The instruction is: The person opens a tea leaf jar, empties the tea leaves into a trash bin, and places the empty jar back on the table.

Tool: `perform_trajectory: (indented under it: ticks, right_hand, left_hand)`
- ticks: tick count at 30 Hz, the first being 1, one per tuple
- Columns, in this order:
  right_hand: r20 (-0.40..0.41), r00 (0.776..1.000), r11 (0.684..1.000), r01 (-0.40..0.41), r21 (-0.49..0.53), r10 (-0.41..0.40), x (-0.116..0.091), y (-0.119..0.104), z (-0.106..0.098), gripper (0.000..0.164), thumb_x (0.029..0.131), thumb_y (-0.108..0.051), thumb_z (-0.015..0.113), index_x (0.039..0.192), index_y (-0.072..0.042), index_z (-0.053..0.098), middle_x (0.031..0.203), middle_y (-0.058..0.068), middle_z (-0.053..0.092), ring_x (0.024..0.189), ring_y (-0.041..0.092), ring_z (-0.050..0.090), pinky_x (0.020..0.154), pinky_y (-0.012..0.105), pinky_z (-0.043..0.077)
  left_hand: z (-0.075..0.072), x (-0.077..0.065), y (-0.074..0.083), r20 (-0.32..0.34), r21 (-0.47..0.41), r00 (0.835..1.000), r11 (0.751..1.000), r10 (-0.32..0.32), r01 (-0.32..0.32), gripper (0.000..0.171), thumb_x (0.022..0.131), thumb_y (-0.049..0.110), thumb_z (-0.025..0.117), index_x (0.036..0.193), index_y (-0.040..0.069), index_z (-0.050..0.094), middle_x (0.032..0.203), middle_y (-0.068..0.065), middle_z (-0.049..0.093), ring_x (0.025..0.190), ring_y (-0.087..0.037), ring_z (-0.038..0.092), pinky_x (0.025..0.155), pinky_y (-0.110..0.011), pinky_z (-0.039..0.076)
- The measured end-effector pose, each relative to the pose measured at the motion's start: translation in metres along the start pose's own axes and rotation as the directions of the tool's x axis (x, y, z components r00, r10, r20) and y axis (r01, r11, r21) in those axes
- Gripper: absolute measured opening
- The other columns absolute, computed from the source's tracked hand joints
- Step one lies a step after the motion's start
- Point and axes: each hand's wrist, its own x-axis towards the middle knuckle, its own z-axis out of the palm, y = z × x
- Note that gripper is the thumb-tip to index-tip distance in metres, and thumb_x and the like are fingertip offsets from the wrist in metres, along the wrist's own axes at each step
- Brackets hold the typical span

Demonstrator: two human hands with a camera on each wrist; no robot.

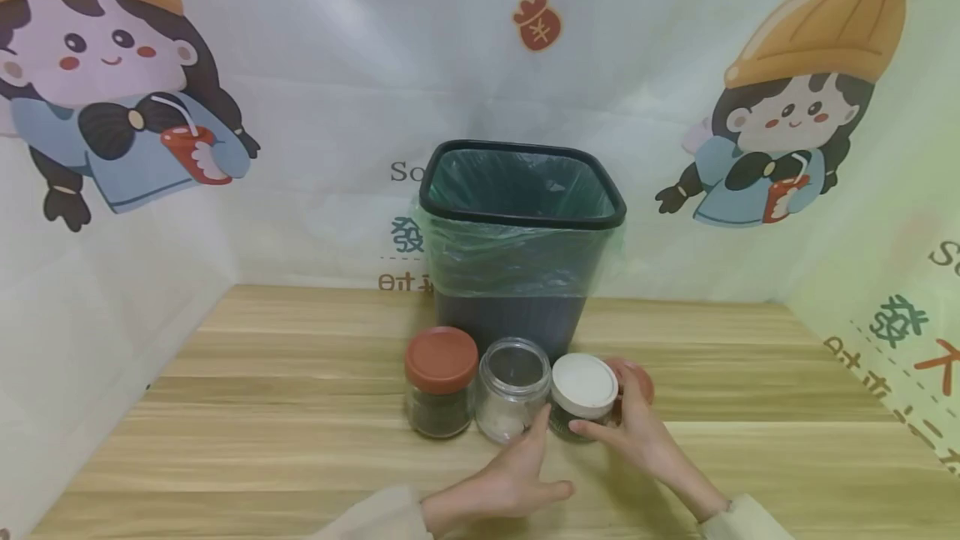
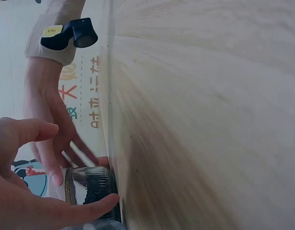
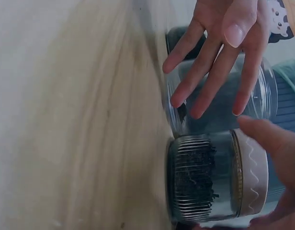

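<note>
Three glass jars stand in a row on the wooden table. My right hand [image 1: 641, 436] is at the right one, a ribbed jar with dark contents [image 3: 193, 177] and a white lid [image 1: 585, 382]; thumb in front, fingers round its right side. My left hand [image 1: 517, 473] is open, its straight fingers right at the front of the lidless clear jar [image 1: 498, 407] in the middle. In the right wrist view the left hand's fingers [image 3: 209, 76] spread across that jar. On the left stands a jar with dark contents [image 1: 438, 413] under a red-brown lid [image 1: 441, 357].
A loose red-brown lid [image 1: 641, 386] lies right of the white-lidded jar, partly hidden by my right hand. Behind the jars stands a dark bin [image 1: 502, 319] lined with a green bag [image 1: 510, 261]. A printed cloth [image 1: 315, 107] hangs around the wooden table [image 1: 262, 407].
</note>
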Motion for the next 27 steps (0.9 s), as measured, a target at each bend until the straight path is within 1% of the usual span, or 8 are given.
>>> perform_trajectory:
  ticks: [2,6,9,12,15,18,22,27]
  right_hand:
    - [0.011,1.000,1.000,0.014,-0.011,-0.014,0.003,0.001,0.000,0.087,0.069,-0.022,0.076,0.128,0.009,0.021,0.125,0.029,0.037,0.113,0.040,0.042,0.091,0.051,0.039]
    - [-0.002,1.000,0.992,-0.009,-0.125,0.009,0.008,-0.001,0.000,0.092,0.068,-0.030,0.076,0.129,0.012,0.021,0.123,0.033,0.040,0.108,0.043,0.047,0.087,0.052,0.041]
    - [-0.035,0.999,0.986,-0.001,-0.168,-0.004,0.011,-0.001,0.001,0.090,0.066,-0.027,0.078,0.127,0.014,0.026,0.121,0.033,0.042,0.104,0.042,0.049,0.084,0.051,0.043]
    - [-0.057,0.998,0.984,0.019,-0.179,-0.030,0.014,0.000,0.003,0.085,0.064,-0.024,0.080,0.123,0.014,0.033,0.117,0.030,0.046,0.101,0.039,0.051,0.082,0.049,0.044]
    - [-0.069,0.996,0.985,0.038,-0.170,-0.050,0.015,0.002,0.004,0.079,0.061,-0.022,0.081,0.119,0.010,0.039,0.112,0.025,0.050,0.098,0.036,0.052,0.081,0.047,0.045]
    - [-0.068,0.996,0.987,0.046,-0.156,-0.058,0.013,0.002,0.005,0.076,0.059,-0.021,0.082,0.115,0.008,0.041,0.107,0.022,0.052,0.096,0.034,0.053,0.079,0.045,0.046]
    - [-0.035,0.999,0.992,0.026,-0.122,-0.031,0.006,0.001,0.004,0.079,0.060,-0.021,0.082,0.117,0.008,0.036,0.108,0.025,0.052,0.098,0.036,0.053,0.081,0.046,0.046]
    - [0.017,1.000,0.998,-0.016,-0.064,0.017,-0.003,-0.001,0.003,0.083,0.062,-0.021,0.081,0.122,0.009,0.032,0.113,0.028,0.050,0.102,0.038,0.052,0.085,0.048,0.044]
  left_hand:
    - [0.002,0.002,0.002,0.005,-0.023,1.000,1.000,-0.011,0.011,0.089,0.076,0.019,0.068,0.137,-0.010,0.011,0.135,-0.030,0.030,0.123,-0.039,0.034,0.099,-0.045,0.033]
    - [0.004,0.006,0.005,0.000,-0.043,1.000,0.999,-0.025,0.025,0.092,0.075,0.019,0.069,0.139,-0.006,0.006,0.137,-0.028,0.028,0.123,-0.040,0.033,0.097,-0.046,0.035]
    - [0.005,0.009,0.006,-0.003,-0.055,1.000,0.998,-0.030,0.030,0.093,0.076,0.018,0.068,0.139,-0.005,0.005,0.138,-0.029,0.027,0.123,-0.040,0.034,0.097,-0.046,0.035]
    - [0.006,0.010,0.006,-0.016,-0.059,0.999,0.998,-0.032,0.031,0.092,0.075,0.017,0.068,0.138,-0.008,0.005,0.137,-0.030,0.027,0.123,-0.039,0.034,0.098,-0.045,0.035]
    - [0.007,0.011,0.006,-0.037,-0.055,0.999,0.998,-0.028,0.026,0.092,0.075,0.016,0.068,0.138,-0.008,0.007,0.135,-0.031,0.030,0.122,-0.039,0.035,0.098,-0.045,0.034]
    - [0.008,0.009,0.004,-0.058,-0.047,0.998,0.999,-0.015,0.012,0.091,0.074,0.016,0.069,0.137,-0.008,0.008,0.134,-0.030,0.032,0.121,-0.038,0.036,0.098,-0.045,0.035]
    - [0.007,0.006,0.003,-0.071,-0.042,0.997,0.999,-0.005,0.003,0.089,0.073,0.015,0.070,0.137,-0.008,0.012,0.134,-0.029,0.032,0.122,-0.037,0.036,0.098,-0.044,0.034]
    - [0.005,0.001,0.002,-0.083,-0.057,0.996,0.998,-0.024,0.019,0.083,0.072,0.015,0.070,0.134,-0.010,0.020,0.131,-0.030,0.037,0.120,-0.038,0.038,0.098,-0.045,0.034]
